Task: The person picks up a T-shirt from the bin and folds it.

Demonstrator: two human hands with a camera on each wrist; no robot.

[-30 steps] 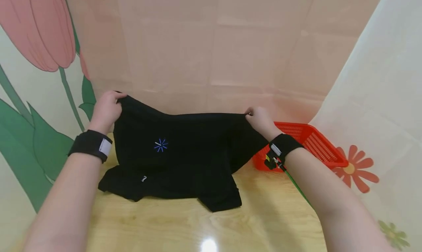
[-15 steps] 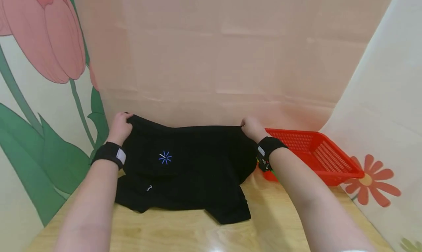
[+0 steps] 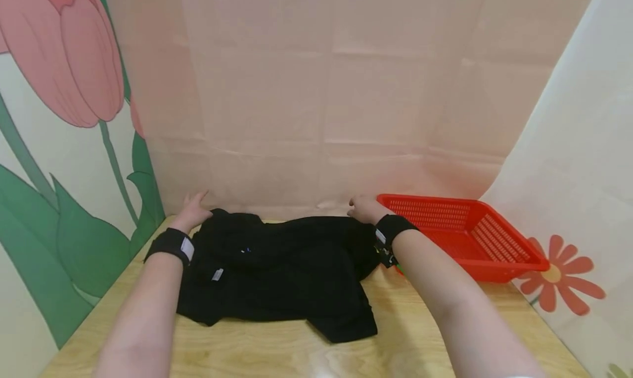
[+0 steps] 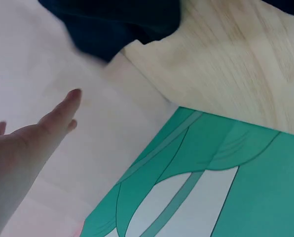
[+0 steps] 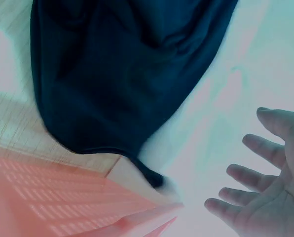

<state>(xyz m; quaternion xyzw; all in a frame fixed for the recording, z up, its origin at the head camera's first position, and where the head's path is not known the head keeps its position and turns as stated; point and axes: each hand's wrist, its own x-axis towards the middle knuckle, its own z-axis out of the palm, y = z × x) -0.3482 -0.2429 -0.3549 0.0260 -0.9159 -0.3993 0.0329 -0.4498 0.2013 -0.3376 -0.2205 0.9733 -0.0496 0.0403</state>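
Note:
A black T-shirt [image 3: 287, 273] lies on the wooden table, its far part rumpled, with a white tag [image 3: 217, 274] and a bit of blue print showing at its left. At its far left corner is my left hand [image 3: 195, 210], fingers spread and holding nothing. In the left wrist view that hand [image 4: 36, 138] is apart from the dark cloth [image 4: 122, 19]. My right hand [image 3: 366, 209] is over the far right corner. The right wrist view shows its fingers [image 5: 255, 148] spread apart, away from the shirt [image 5: 107, 79].
A red plastic basket [image 3: 499, 265] stands on the table right of the shirt, beside my right wrist. A pinkish sheet [image 3: 316, 92] hangs behind, and flower-printed sheets [image 3: 74, 257] flank the table [image 3: 257, 350].
Both hands have let go of the shirt's far corners, and their fingers have spread. The shirt's raised far edge has dropped onto the table, folding over most of the blue print.

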